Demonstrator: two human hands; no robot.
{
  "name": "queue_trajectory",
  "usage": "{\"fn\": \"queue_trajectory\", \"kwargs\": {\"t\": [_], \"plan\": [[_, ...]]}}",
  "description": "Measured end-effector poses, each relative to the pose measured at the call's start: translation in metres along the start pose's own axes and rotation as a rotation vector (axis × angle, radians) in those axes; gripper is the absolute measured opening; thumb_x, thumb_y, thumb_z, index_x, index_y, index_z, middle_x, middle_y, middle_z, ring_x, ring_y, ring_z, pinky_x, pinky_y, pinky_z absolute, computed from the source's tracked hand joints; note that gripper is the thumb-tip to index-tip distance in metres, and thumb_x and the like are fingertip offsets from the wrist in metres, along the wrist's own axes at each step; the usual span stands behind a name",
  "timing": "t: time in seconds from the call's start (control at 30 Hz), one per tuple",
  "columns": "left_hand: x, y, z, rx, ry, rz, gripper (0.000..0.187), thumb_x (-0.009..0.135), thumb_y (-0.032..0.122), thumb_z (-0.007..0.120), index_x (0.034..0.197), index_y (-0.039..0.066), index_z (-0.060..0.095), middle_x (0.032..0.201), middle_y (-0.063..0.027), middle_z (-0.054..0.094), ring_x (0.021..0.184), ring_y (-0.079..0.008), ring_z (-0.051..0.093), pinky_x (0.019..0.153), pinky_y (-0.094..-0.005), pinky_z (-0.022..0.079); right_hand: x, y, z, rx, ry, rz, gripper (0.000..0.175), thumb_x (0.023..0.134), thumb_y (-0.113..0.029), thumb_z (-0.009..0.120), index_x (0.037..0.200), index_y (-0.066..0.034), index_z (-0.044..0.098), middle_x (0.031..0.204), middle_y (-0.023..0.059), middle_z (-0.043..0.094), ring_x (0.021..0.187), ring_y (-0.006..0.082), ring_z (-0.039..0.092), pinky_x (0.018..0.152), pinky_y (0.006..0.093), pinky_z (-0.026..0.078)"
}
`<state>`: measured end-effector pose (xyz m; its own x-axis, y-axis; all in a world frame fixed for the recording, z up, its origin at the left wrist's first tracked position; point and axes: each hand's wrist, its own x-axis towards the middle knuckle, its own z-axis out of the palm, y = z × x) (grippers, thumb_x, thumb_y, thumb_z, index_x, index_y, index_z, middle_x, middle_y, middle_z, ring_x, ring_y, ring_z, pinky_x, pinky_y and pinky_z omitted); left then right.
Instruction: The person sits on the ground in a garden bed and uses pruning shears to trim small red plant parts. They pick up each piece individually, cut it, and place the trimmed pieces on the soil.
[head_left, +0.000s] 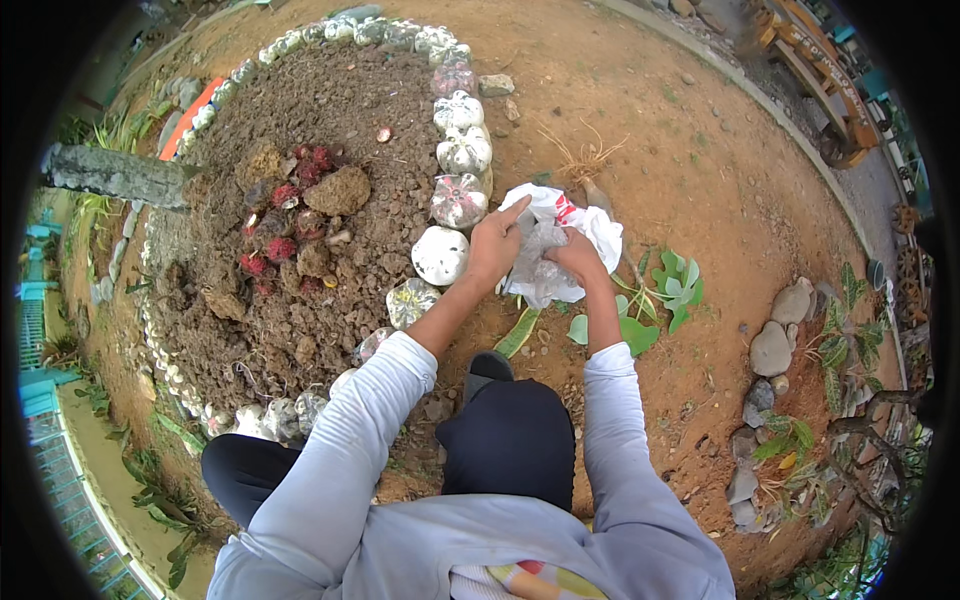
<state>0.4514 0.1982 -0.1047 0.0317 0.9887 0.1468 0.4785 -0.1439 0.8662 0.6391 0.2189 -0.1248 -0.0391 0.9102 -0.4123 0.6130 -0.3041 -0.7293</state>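
A white plastic bag with red print (600, 229) is spread wide in front of me, just right of the bed's border. My left hand (496, 241) grips the bag's left rim, its index finger pointing up along the edge. Inside the bag, my right hand (576, 256) holds crumpled clear plastic (541, 259). Leafy cuttings (675, 285) lie on the soil beside and partly beneath the bag. Just above it is a bare-rooted plant (589, 161). Red rambutan husks (281, 249) and a brown clod (339, 191) lie on the dark soil of the bed at left.
Painted plastic bottle bottoms (440, 256) edge the soil bed (375, 97). A tree trunk (120, 176) stands at its left. A loose stone (496, 85) lies near the border. Stones (770, 349) ring plants at right. A wooden bench (817, 75) is at upper right.
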Motion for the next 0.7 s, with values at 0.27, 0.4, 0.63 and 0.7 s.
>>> {"fn": "queue_trajectory", "kwargs": {"t": [0.27,0.4,0.63,0.7], "plan": [[0.004,-0.001,-0.013,-0.014,-0.385,-0.124,0.064,0.088,-0.001,0.051,0.147,0.024,0.05,0.119,-0.0191,0.059,0.079,-0.0234,0.067,0.079,-0.0313,0.056,-0.008,0.025,0.028,-0.284,0.247,0.103,0.073,0.063,-0.018,0.081,0.132,-0.0151,0.058,0.128,0.0119,0.064,0.128,0.0358,0.048,0.107,0.0423,0.042],[0.013,0.0,-0.002,0.428,-0.424,-0.209,0.078,0.084,-0.002,0.052,0.156,0.014,0.029,0.129,-0.0317,0.049,0.096,-0.037,0.065,0.089,-0.0434,0.054,-0.041,0.053,0.019,0.06,0.326,-0.237,0.068,0.062,0.002,0.074,0.127,-0.0121,0.062,0.124,0.0108,0.062,0.123,0.0319,0.053,0.106,0.0381,0.042],[0.02,0.03,-0.003,0.493,-0.393,-0.137,0.091,0.082,-0.006,0.054,0.16,0.019,0.014,0.12,-0.0299,0.054,0.112,-0.0447,0.057,0.092,-0.0497,0.051,-0.073,0.069,0.02,0.135,0.197,-0.348,0.063,0.065,0.006,0.067,0.125,-0.0157,0.069,0.116,0.0113,0.059,0.114,0.0294,0.056,0.101,0.0341,0.044],[0.012,0.04,-0.009,0.504,-0.481,-0.065,0.096,0.081,-0.008,0.055,0.16,0.026,0.013,0.121,-0.0288,0.055,0.114,-0.044,0.056,0.09,-0.0493,0.052,-0.06,0.062,0.02,0.055,0.132,-0.258,0.062,0.066,0.001,0.067,0.125,-0.017,0.069,0.116,0.0128,0.058,0.115,0.0303,0.055,0.101,0.0349,0.044]]}}
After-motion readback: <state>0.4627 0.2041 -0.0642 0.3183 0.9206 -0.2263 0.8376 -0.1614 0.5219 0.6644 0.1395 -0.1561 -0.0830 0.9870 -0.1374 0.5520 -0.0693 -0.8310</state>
